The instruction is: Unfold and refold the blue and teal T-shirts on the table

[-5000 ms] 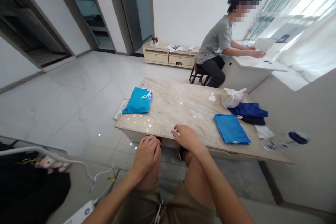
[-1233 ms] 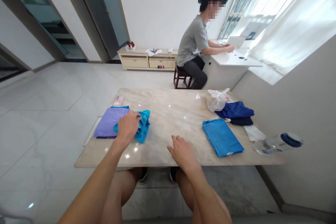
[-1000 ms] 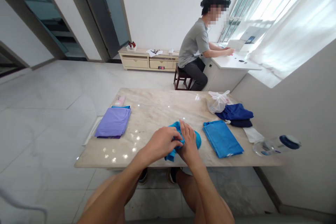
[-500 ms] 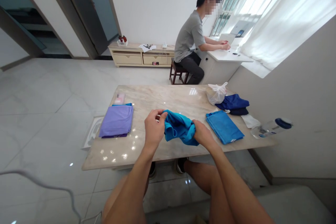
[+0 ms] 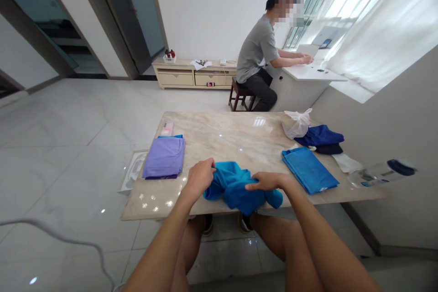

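A crumpled bright blue garment [image 5: 236,187] lies bunched at the table's front edge, and part of it hangs over that edge. My left hand [image 5: 201,177] is closed on its upper left edge, with fingers and thumb pinched together. On the right side of the cloth, my right hand [image 5: 268,181] has it between thumb and fingers. Below that hand a rounded, sleeve-like end sticks out to the right. A folded blue garment [image 5: 310,169] lies to the right of my right hand. Left of my left hand sits a folded purple garment [image 5: 164,157] with other cloth under it.
On the marble-patterned table [image 5: 212,132] stand a tied plastic bag [image 5: 297,123], dark blue clothing [image 5: 320,136], white paper [image 5: 346,163] and a clear bottle [image 5: 379,175] at the right. A pink packet [image 5: 167,128] lies at the left. A person [image 5: 258,48] sits at a desk beyond.
The blue garment has gone from held up and gathered between my hands to lower and more spread out at the table's front edge. The view has shifted slightly left.
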The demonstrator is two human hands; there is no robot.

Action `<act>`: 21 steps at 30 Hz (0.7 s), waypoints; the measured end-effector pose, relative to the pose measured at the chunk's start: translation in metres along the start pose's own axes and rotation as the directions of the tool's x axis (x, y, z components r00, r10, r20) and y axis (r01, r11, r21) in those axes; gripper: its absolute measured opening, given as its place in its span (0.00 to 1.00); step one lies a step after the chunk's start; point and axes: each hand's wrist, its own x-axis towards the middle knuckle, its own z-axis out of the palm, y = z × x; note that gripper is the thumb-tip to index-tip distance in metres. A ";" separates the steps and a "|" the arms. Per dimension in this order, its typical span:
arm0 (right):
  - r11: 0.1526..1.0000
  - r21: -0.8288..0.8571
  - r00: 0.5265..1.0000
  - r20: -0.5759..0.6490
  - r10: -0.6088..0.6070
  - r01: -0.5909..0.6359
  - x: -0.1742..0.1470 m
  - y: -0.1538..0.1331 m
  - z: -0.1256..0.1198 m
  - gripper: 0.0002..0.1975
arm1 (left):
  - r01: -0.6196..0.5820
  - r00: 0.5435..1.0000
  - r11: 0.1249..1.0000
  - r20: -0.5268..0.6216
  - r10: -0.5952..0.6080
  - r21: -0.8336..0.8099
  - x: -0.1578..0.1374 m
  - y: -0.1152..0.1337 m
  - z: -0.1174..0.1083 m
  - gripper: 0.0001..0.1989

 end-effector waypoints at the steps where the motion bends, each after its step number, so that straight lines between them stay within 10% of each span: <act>1: 1.000 0.005 1.000 -0.004 -0.021 0.021 0.002 0.007 0.003 0.14 | 0.018 0.999 0.998 0.029 -0.020 0.065 0.000 -0.011 0.003 0.06; 5: 0.998 -0.058 0.985 -0.163 -0.047 0.037 0.004 0.023 0.001 0.08 | 0.076 0.994 0.987 0.073 -0.087 0.145 0.004 -0.033 0.001 0.06; 8: 0.997 -0.070 0.916 -0.402 -0.015 -0.014 -0.004 0.019 -0.014 0.08 | 0.099 0.980 0.995 -0.178 -0.093 0.028 0.002 -0.025 -0.015 0.07; 9: 0.999 -0.049 0.824 -0.566 -0.014 -0.017 -0.008 0.014 -0.020 0.11 | 0.073 0.936 0.996 -0.342 -0.086 -0.049 -0.001 -0.020 -0.022 0.07; 12: 0.998 0.033 0.320 -0.947 0.016 0.049 -0.018 0.001 -0.035 0.19 | -0.126 0.649 0.974 -0.758 -0.063 -0.188 -0.010 -0.011 -0.043 0.11; 14: 0.993 0.033 0.171 -0.985 0.014 0.111 -0.020 -0.003 -0.038 0.22 | -0.197 0.608 0.965 -0.794 -0.019 -0.173 -0.013 -0.012 -0.048 0.11; 18: 0.985 -0.024 0.334 -0.939 -0.082 0.173 -0.010 0.009 -0.030 0.21 | -0.058 0.947 0.997 -0.318 0.040 -0.048 -0.003 -0.022 -0.027 0.08; 21: 0.991 0.009 0.443 -0.895 -0.050 0.130 -0.002 0.026 -0.023 0.19 | 0.001 1.000 0.995 -0.006 -0.001 0.101 0.003 -0.031 -0.005 0.09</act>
